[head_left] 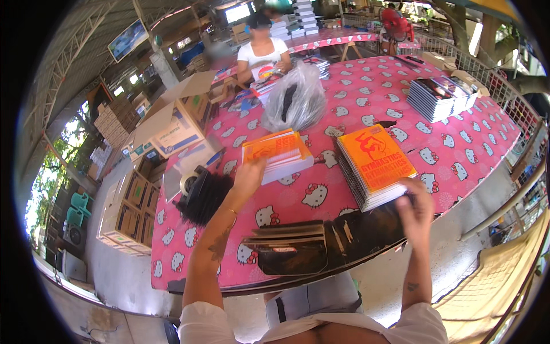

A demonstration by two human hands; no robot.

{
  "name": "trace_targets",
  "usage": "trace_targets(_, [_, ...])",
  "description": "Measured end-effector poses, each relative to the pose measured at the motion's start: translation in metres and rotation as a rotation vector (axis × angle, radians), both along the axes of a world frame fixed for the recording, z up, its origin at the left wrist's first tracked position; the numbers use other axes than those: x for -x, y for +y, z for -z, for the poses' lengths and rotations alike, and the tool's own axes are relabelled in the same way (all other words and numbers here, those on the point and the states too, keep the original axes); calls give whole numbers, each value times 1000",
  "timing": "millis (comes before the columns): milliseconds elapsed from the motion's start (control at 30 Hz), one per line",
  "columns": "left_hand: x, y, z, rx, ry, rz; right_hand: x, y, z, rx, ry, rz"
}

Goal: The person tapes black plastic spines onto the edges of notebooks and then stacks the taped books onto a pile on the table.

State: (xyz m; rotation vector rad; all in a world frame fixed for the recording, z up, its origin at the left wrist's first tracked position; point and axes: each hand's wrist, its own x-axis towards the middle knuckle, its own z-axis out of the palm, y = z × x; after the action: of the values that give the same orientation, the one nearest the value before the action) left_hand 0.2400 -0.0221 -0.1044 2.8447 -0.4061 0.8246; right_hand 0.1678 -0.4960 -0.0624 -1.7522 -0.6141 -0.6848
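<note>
My left hand (248, 175) reaches out to the near edge of a short stack of orange-covered notebooks (278, 153) and touches it. My right hand (417, 207) is at the near right corner of a taller stack of orange spiral notebooks (375, 163), fingers curled against its edge. Whether it grips a notebook is unclear. Between my arms, a dark bag (321, 243) with flat brown cardboard pieces (292, 234) lies at the table's front edge. All rest on a pink cartoon-cat tablecloth (366, 97).
A crumpled clear plastic bag (293, 100) sits behind the stacks. A black bag (201, 198) and tape roll (189, 182) lie left, open cardboard boxes (175, 123) beyond. Dark notebook stacks (438, 97) stand far right. A person in white (262, 54) works across the table.
</note>
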Motion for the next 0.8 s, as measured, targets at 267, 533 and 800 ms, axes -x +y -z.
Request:
trace_targets(267, [132, -135, -157, 61, -21, 386, 17, 93, 42, -250, 508, -570])
trace_targets(533, [175, -129, -155, -206, 167, 295, 37, 123, 98, -60, 488, -493])
trace_targets(800, [220, -113, -20, 412, -184, -24, 62, 147, 84, -250, 596, -628])
